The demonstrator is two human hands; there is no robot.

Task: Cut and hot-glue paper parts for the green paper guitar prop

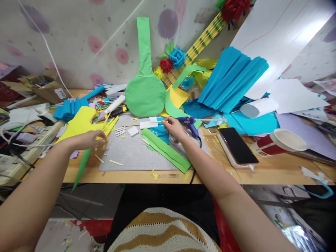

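My left hand (90, 139) rests on the yellow paper (78, 122) at the left edge of the grey cutting mat (131, 154), fingers curled over a bundle of thin yellow paper strips (110, 126). My right hand (173, 127) reaches over the mat's far edge with fingers pinched beside a small white card piece (148, 124) and blue paper (160, 131). A blue glue gun (189, 123) lies just right of that hand. A folded green paper strip (165, 149) lies diagonally on the mat below it.
A green paper guitar shape (145, 87) leans on the wall, with paper flowers (173, 61) and pleated blue paper (231, 80) to its right. A black phone (237, 145) and a tipped red cup (278, 141) lie right. Cardboard box (49, 89) and cables sit left.
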